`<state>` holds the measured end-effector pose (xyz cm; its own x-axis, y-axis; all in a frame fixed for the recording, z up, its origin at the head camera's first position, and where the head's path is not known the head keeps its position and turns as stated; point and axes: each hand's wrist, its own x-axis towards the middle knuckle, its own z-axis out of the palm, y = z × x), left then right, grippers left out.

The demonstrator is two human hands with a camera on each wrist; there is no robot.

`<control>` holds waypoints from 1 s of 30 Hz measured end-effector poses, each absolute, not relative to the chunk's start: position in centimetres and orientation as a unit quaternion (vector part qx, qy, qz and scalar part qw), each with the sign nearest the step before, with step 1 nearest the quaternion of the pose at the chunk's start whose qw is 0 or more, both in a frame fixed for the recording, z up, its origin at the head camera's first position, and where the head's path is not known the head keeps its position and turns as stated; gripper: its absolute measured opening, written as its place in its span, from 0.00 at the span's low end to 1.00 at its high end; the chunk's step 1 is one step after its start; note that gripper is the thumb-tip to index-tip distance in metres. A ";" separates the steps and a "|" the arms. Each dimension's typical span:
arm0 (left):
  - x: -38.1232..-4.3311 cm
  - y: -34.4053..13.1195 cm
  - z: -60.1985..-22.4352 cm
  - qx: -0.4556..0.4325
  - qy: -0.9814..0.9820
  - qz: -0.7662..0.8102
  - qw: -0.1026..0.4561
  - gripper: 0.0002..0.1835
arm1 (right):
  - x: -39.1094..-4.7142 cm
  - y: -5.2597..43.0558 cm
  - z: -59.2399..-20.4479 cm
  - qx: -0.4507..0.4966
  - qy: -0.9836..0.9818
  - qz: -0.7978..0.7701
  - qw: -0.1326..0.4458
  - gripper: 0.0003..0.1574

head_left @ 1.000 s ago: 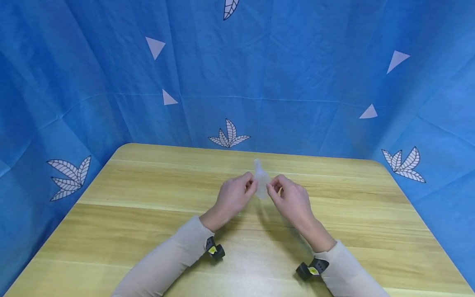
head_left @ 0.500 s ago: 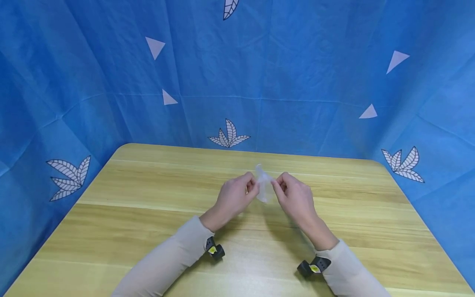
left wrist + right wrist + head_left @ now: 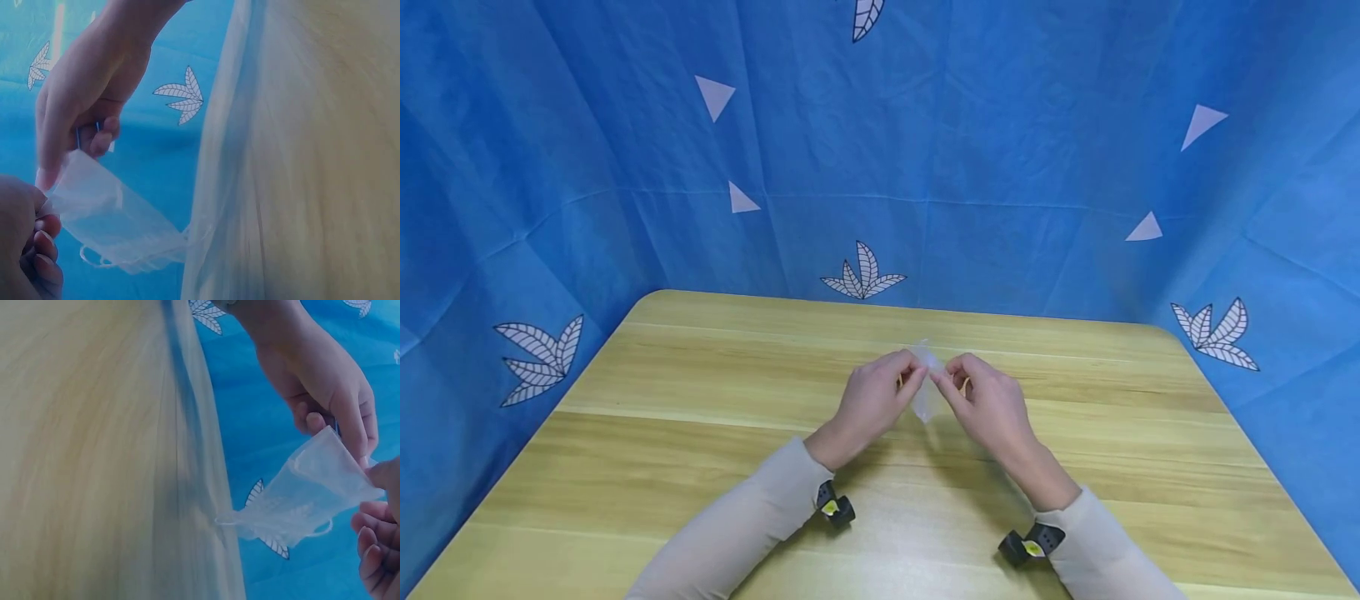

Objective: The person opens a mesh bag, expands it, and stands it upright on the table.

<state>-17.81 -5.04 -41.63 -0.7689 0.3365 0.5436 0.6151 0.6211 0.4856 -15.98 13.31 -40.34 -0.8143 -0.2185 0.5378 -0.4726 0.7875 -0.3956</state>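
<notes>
A small sheer white drawstring pouch (image 3: 922,406) hangs above the table between both hands. My left hand (image 3: 874,398) pinches its left side between thumb and forefinger. From the other side, my right hand (image 3: 991,402) pinches it too, with the fingertips of both hands nearly meeting. In the left wrist view the pouch (image 3: 122,215) looks limp and see-through, and a looped cord shows at its gathered end. The right wrist view shows the same pouch (image 3: 312,487) pulled to a corner where the fingers grip it. Fingertips partly hide the gripped edge.
The wood-grain table (image 3: 662,467) spreads beneath both forearms. A blue curtain (image 3: 1000,167) with leaf and triangle prints stands behind it and along both sides. Black cameras (image 3: 838,508) are strapped at the wrists.
My right hand moved slightly away from the left, then back close to it. The pouch turned and shifted, its top now lower and its lower tip nearer me. My left hand stayed nearly still.
</notes>
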 end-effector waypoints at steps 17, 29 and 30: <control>-17.8 -5.1 -41.8 -0.295 -0.870 -0.289 0.271 0.10 | -15.9 13.3 -40.5 0.211 -0.889 0.197 0.356 0.10; -17.8 -5.0 -41.4 -0.260 -0.881 -0.326 0.224 0.04 | -15.8 13.0 -40.5 0.198 -0.907 0.219 0.301 0.08; -17.9 -5.1 -41.5 -0.259 -0.879 -0.330 0.226 0.04 | -15.8 13.0 -40.4 0.192 -0.911 0.220 0.290 0.08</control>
